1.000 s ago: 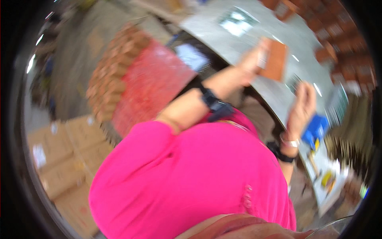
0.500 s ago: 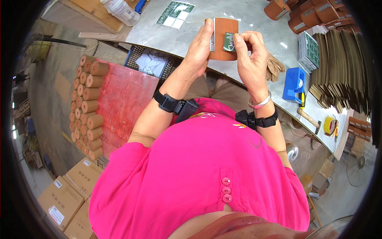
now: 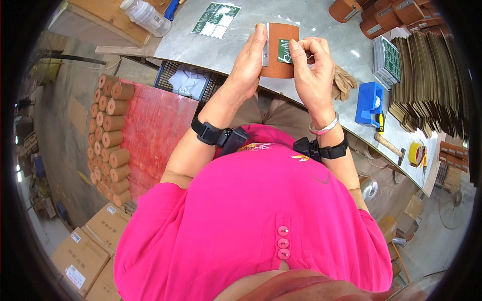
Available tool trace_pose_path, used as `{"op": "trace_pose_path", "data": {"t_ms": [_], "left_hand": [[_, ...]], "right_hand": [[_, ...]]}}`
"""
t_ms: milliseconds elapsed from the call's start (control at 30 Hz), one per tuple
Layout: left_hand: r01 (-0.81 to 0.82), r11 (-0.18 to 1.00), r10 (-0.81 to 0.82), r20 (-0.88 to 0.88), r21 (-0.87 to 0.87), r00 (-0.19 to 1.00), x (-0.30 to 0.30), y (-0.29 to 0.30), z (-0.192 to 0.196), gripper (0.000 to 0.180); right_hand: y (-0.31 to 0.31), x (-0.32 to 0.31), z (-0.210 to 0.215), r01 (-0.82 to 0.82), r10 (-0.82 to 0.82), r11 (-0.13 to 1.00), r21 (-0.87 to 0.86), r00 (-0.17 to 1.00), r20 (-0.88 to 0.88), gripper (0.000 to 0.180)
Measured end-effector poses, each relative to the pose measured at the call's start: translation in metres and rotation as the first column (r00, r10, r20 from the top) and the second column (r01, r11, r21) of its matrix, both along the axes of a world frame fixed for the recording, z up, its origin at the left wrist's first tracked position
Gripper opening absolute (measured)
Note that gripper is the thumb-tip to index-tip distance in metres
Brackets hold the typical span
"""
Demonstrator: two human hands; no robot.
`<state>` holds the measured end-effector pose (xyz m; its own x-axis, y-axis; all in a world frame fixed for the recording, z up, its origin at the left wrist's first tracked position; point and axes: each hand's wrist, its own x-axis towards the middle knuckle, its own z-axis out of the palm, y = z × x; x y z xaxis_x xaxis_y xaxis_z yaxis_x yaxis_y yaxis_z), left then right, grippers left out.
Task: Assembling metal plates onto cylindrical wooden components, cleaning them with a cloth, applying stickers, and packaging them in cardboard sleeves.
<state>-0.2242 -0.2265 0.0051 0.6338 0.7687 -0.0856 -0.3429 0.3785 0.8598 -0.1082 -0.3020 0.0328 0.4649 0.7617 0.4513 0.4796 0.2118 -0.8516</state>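
Note:
A reddish-brown roll (image 3: 279, 68) with a pale strip down its left side is held up over the near edge of the grey table. My left hand (image 3: 249, 62) grips it from the left, thumb along the strip and the other fingers hidden behind. A small green label (image 3: 284, 50) with white print lies on the roll's face. My right hand (image 3: 314, 65) is closed at the label's right edge, thumb tip on it and fingers curled. Whether the label's right edge is stuck down, I cannot tell. Beyond the roll lies a sheet of green labels (image 3: 215, 20) with several white gaps.
On the table's right are a crumpled glove (image 3: 344, 84), a blue tape dispenser (image 3: 369, 104), a hammer (image 3: 390, 145), yellow tape (image 3: 415, 153), a label stack (image 3: 386, 60) and brown cardboard sheets (image 3: 427, 85). Rolls (image 3: 114, 123) are stacked at left beside a red board (image 3: 160, 120).
The green label now lies straighter and a little further left on the roll, with my right thumb at its edge. My left hand keeps its hold.

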Motion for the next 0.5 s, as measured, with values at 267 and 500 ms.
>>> {"op": "trace_pose_path", "data": {"t_ms": [267,500], "left_hand": [[-0.048,0.999,0.048,0.007,0.014,0.999,0.003,-0.002,0.001,0.061],[-0.041,0.999,0.04,0.018,0.036,0.999,0.001,-0.003,0.007,0.061]], "right_hand": [[0.0,-0.004,0.004,0.054,-0.053,0.998,-0.017,0.997,0.052,0.016],[0.003,-0.006,0.005,0.072,-0.074,0.997,0.026,0.994,0.077,0.016]]}}
